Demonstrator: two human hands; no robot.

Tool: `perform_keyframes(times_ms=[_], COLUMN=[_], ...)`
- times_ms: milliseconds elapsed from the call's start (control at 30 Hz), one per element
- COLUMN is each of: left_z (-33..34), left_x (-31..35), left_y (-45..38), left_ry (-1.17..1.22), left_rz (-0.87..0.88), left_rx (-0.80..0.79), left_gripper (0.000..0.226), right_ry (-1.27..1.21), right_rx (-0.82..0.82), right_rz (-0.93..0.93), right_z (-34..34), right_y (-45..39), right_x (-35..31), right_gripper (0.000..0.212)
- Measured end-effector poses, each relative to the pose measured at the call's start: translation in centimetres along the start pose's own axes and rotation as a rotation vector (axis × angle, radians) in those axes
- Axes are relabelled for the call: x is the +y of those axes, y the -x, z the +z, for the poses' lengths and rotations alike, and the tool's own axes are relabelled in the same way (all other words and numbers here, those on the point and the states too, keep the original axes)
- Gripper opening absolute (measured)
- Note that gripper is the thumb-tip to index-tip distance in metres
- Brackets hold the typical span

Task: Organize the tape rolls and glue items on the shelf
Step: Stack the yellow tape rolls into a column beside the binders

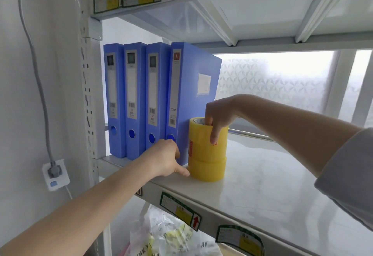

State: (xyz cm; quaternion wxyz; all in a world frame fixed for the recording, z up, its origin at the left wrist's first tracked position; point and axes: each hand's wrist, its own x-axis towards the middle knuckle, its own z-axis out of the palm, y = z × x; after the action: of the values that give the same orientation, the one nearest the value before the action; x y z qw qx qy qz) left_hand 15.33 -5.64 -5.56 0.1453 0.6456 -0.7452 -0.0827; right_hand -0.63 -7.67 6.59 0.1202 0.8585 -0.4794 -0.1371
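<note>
The right hand (219, 117) gripped the top of a stack of yellow tape rolls (207, 150), fingers in the core and thumb outside, while the left hand (163, 160) lay open with its thumb at the stack's base, on a white shelf (272, 185) beside four blue binders (153, 98).

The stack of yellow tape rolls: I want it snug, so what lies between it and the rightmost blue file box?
Nothing. In the head view the stack of yellow tape rolls stands right beside the rightmost blue file box, apparently touching.
</note>
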Motion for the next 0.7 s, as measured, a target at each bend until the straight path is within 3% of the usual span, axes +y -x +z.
perform_keyframes(times_ms=[100, 200, 333, 533, 700], left_z=[-0.2, -0.2, -0.4, -1.6, -2.1], left_x=[0.3, 0.6, 1.2, 3.1, 7.7], left_y=[0.2, 0.4, 1.0, 2.0, 3.4], left_ry=[0.007, -0.002, 0.010, -0.015, -0.077], left_rz=[-0.002, 0.004, 0.011, 0.068, 0.241], left_rx=[0.001, -0.009, -0.009, -0.039, -0.174], left_gripper=[0.058, 0.047, 0.056, 0.050, 0.041], right_ry=[0.025, 0.028, -0.009, -0.275, -0.146], right_rx=[-0.008, -0.017, -0.012, 0.181, 0.021], right_rz=[0.005, 0.014, 0.031, 0.040, 0.218], right_z=[-0.1, 0.0, 0.1, -1.1, 0.0], right_y=[-0.2, -0.4, -0.3, 3.2, 9.2], right_x=[-0.1, -0.1, -0.2, 1.8, 6.4], right_gripper=[0.058, 0.060, 0.059, 0.062, 0.068])
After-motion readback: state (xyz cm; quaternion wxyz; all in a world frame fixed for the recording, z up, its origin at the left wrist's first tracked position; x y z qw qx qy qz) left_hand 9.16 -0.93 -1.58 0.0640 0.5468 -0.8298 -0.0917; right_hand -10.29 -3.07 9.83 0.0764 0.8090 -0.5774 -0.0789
